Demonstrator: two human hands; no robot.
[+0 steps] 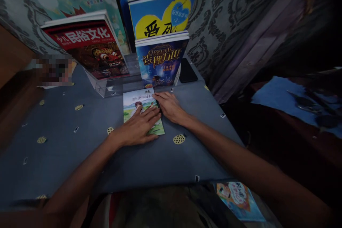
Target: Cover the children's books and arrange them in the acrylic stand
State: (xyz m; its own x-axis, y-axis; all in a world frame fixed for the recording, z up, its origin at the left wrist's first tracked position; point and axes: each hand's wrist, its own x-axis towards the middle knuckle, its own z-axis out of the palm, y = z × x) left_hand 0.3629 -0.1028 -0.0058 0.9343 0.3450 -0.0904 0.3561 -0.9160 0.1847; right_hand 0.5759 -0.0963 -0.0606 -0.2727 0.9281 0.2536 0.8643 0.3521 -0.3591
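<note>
A thin book (130,101) with a painted cover of a figure on green grass lies closed on the grey-blue tablecloth (88,153). Across its lower half rests my left hand (139,124), palm down with the fingers stretched out flat. At the book's upper right edge is my right hand (171,107), its fingers extended and the tips touching the cover's border. Neither hand grips anything that shows. Just behind the book, a blue book (161,60) with gold lettering stands upright in a clear stand.
A red and black book (98,50) stands in a clear holder (103,87) at left. Behind the blue book are a yellow and blue book (161,12) and large picture books. A black phone (188,71) lies at right. Another book (239,201) is below the table edge.
</note>
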